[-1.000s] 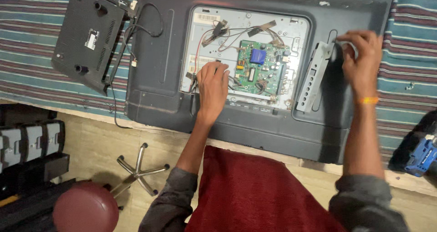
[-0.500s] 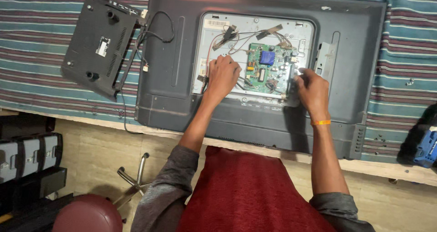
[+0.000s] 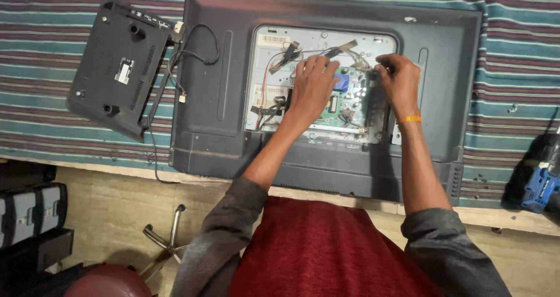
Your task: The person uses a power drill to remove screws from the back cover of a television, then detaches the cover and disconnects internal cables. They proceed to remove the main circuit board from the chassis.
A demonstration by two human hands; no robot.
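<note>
working with two hands inside one opening in the back of one flat television [image 3: 233,134]. its dark plastic shell lies face down on the striped cloth [image 3: 87,139], long axis going left to right, bottom edge toward me. in the opening i see one green circuit board [image 3: 349,102] on a pale metal plate, with thin red and white wires and some flat ribbon cables around it. my left hand [image 3: 312,87] lies on the board with fingers spread and loosely bent, flat, not gripping anything i can see. my right hand [image 3: 398,78] is at the right edge of the board, fingers curled and pinched together; what it pinches i cannot tell. one orange band is on this wrist. left of the television lies one black ribbed plastic cover [image 3: 116,67], tilted. one blue power drill [image 3: 539,183] is at the far right.
</note>
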